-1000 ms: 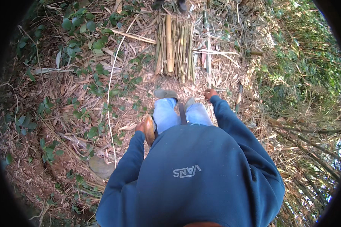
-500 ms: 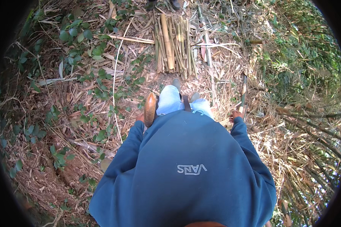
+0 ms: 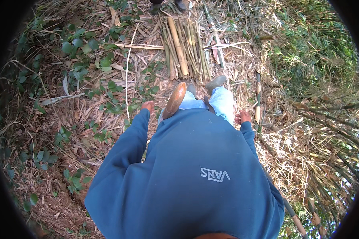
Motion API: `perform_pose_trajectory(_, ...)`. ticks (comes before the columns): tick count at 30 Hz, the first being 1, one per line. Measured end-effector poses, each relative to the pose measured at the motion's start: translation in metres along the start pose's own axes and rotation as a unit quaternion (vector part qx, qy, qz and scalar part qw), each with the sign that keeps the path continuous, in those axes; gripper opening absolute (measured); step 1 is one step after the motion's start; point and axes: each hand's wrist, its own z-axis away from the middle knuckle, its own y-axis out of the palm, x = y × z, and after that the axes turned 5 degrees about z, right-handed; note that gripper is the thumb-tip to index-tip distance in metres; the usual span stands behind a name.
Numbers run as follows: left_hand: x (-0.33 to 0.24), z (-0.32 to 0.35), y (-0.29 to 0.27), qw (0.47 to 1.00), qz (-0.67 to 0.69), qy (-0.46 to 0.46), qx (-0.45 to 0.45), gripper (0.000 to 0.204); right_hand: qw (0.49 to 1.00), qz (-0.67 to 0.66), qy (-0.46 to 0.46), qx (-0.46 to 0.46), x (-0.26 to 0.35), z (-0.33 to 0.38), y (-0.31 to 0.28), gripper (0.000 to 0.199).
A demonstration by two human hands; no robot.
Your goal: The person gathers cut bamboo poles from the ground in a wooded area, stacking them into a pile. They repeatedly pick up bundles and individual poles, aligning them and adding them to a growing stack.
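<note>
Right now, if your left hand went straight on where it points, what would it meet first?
Probably the low green leaves, with the stack of cut sticks farther along. Height is hard to judge from above, so the left hand might pass over the leaves.

A bundle of thin greenish-tan bamboo sticks [image 3: 199, 51] lies lengthwise on the leaf-littered ground [image 3: 147, 61], packed side by side with uneven ends, one thicker, smooth yellow-tan culm [image 3: 177, 46] slanting along its top. A glossy brown, round-ended wooden piece [image 3: 174, 100] sits over the left thigh [image 3: 190, 103], tilted forward and rightward, its rear end hidden.
</note>
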Motion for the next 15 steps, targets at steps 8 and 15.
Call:
perform_pose_trajectory(8, -0.022, -0.009, 0.006, 0.999, 0.005, 0.03, 0.039, 0.033, 0.99, 0.139, 0.003, 0.021, -0.057, -0.011, 0.002, 0.035)
perform_pose_trajectory(15, 0.026, 0.008, -0.008, 0.999, 0.034, 0.01, 0.002, 0.029, 0.999, 0.012, 0.033, 0.026, -0.023, -0.015, 0.01, 0.035)
